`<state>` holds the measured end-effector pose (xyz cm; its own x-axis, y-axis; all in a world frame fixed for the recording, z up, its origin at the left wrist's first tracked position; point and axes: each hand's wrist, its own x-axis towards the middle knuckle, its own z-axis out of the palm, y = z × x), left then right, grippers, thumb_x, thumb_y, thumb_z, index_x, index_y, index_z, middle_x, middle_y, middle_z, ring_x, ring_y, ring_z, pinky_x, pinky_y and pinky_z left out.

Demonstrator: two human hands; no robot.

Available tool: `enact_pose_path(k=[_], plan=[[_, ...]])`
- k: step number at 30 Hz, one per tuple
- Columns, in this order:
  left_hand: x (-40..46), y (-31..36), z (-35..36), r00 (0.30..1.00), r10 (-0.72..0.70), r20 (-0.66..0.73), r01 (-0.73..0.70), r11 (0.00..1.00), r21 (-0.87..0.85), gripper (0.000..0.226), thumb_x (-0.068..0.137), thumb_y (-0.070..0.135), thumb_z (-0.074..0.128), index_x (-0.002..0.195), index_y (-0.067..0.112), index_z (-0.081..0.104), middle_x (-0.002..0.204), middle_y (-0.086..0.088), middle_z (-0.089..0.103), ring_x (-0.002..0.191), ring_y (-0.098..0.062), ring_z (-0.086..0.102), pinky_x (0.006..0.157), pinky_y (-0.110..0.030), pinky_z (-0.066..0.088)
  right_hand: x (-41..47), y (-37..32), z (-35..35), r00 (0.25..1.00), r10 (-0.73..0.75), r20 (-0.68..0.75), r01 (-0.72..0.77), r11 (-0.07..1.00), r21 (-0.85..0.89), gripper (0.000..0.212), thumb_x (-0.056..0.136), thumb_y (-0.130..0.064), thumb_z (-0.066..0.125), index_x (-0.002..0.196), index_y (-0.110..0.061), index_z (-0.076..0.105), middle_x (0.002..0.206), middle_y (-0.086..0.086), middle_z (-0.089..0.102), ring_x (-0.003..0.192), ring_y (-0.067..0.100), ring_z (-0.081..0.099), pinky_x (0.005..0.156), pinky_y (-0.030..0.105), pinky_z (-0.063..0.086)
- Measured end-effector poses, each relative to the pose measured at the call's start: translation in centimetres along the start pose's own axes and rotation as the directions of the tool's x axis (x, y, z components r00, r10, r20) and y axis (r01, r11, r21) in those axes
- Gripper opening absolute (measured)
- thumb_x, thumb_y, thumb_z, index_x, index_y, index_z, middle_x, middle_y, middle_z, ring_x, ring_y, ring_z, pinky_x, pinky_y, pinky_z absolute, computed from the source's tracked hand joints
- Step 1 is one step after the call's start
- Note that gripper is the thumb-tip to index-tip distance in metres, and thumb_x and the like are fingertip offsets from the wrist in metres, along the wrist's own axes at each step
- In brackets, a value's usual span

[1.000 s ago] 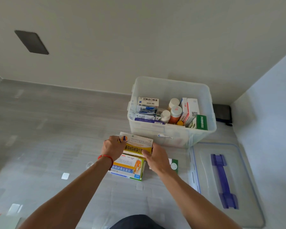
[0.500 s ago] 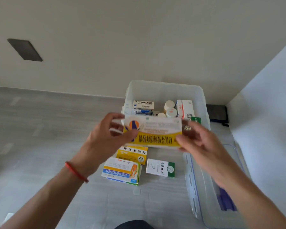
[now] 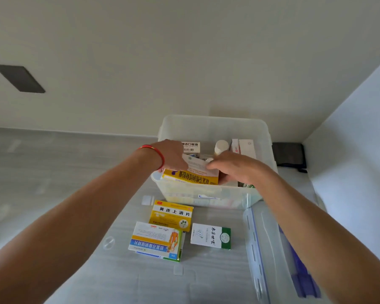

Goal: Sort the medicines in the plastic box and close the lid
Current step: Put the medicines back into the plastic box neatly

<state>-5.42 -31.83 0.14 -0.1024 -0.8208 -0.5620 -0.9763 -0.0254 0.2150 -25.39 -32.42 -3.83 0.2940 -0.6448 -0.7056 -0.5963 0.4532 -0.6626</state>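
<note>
A clear plastic box (image 3: 213, 126) stands on the floor against the wall, holding several medicine boxes and a white bottle (image 3: 221, 146). My left hand (image 3: 170, 155) and my right hand (image 3: 233, 167) both hold a yellow and white medicine box (image 3: 191, 175) at its two ends, just inside the box's near wall. On the floor in front lie a yellow medicine box (image 3: 172, 213), a white and blue medicine box (image 3: 156, 241) and a white and green medicine box (image 3: 211, 235). The clear lid (image 3: 266, 249) with a purple handle lies at the right, partly under my right arm.
A white wall rises close on the right, and a dark flat object (image 3: 289, 153) lies on the floor behind the box. A dark rectangular panel (image 3: 20, 77) is set in the far wall at the left. Small white labels (image 3: 148, 200) lie on the floor.
Both hands lifted the yellow and white medicine box off the stack on the floor, carried it forward and lowered it into the plastic box.
</note>
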Motion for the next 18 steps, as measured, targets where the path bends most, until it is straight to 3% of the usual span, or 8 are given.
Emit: enact_pose_path(k=[4, 8, 12, 14, 18], plan=[[1.2, 1.1, 1.7, 0.998, 0.022, 0.065, -0.04, 0.957, 0.289, 0.014, 0.089, 0.023, 0.064, 0.092, 0.015, 0.053, 0.072, 0.004, 0.058, 0.061, -0.008, 0.055, 0.054, -0.019, 0.046, 2.1, 0.8, 0.4, 1.0, 0.021, -0.02, -0.025, 0.977, -0.21, 0.029, 0.097, -0.024, 0.068, 0.122, -0.009, 0.066, 0.116, 0.003, 0.076, 0.097, 0.019, 0.077, 0.097, 0.041, 0.059], [2.6, 0.9, 3.8, 0.991, 0.037, 0.129, -0.09, 0.894, 0.439, 0.018, 0.093, 0.022, 0.061, 0.108, 0.012, 0.059, 0.073, 0.004, 0.053, 0.064, -0.01, 0.052, 0.069, -0.024, 0.05, 2.6, 2.0, 0.1, 0.994, -0.088, -0.064, 0.046, 0.875, -0.483, 0.031, 0.097, -0.035, 0.068, 0.119, -0.014, 0.073, 0.109, -0.002, 0.077, 0.09, 0.015, 0.075, 0.088, 0.029, 0.058], [3.3, 0.7, 4.2, 0.987, 0.068, 0.143, -0.127, 0.88, 0.458, 0.031, 0.092, 0.024, 0.066, 0.119, 0.012, 0.058, 0.08, 0.003, 0.055, 0.07, -0.01, 0.052, 0.075, -0.024, 0.051, 2.4, 2.7, 0.0, 0.98, -0.179, -0.087, 0.09, 0.788, -0.61, 0.03, 0.097, -0.034, 0.067, 0.119, -0.014, 0.073, 0.102, 0.0, 0.073, 0.084, 0.015, 0.07, 0.068, 0.021, 0.052], [3.1, 0.8, 4.3, 0.99, 0.089, 0.111, -0.132, 0.867, 0.48, 0.032, 0.091, 0.022, 0.068, 0.12, 0.012, 0.058, 0.084, 0.002, 0.054, 0.071, -0.011, 0.052, 0.074, -0.024, 0.05, 2.0, 2.6, -0.1, 0.961, -0.237, -0.145, 0.1, 0.782, -0.616, 0.023, 0.097, -0.028, 0.068, 0.115, -0.014, 0.075, 0.107, 0.004, 0.074, 0.082, 0.016, 0.069, 0.069, 0.022, 0.051], [1.1, 0.8, 3.5, 0.992, 0.114, -0.05, -0.086, 0.918, 0.388, 0.031, 0.091, 0.01, 0.062, 0.122, 0.012, 0.059, 0.096, -0.004, 0.056, 0.081, -0.019, 0.059, 0.077, -0.03, 0.054, -0.3, 2.4, -0.4, 0.824, -0.471, -0.314, 0.223, 0.78, -0.585, 0.016, 0.098, -0.024, 0.062, 0.105, -0.019, 0.076, 0.105, 0.001, 0.076, 0.087, 0.018, 0.07, 0.07, 0.023, 0.048]])
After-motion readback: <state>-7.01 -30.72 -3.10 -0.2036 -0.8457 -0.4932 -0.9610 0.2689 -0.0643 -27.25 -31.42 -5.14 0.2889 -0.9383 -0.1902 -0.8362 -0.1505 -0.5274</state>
